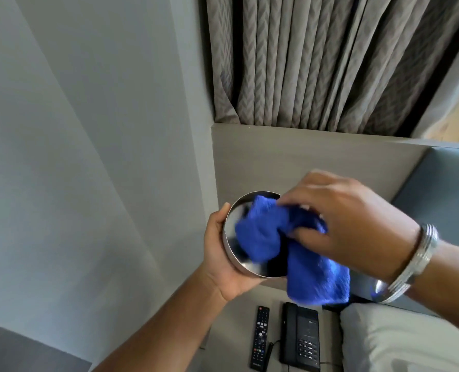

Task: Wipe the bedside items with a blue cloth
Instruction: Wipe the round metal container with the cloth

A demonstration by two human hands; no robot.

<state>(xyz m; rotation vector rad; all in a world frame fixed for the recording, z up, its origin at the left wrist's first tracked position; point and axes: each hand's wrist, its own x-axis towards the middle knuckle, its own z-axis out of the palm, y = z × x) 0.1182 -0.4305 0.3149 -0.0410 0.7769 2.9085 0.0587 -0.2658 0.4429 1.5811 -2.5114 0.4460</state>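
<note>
My left hand [223, 256] grips a round shiny metal shade or bowl [232, 226] from its left side, its open mouth tilted toward me. My right hand [349, 226], a metal bangle on its wrist, clutches a blue cloth [266, 234] and presses one bunched end inside the metal piece. The other end of the cloth hangs down to the right. Below on the bedside table [237, 331] lie a black remote control [260, 338] and a black telephone [300, 336].
A white pillow [400, 342] sits at the lower right beside a grey padded headboard [443, 189]. Grey patterned curtains [317, 60] hang behind a beige panel [290, 157]. A plain grey wall fills the left.
</note>
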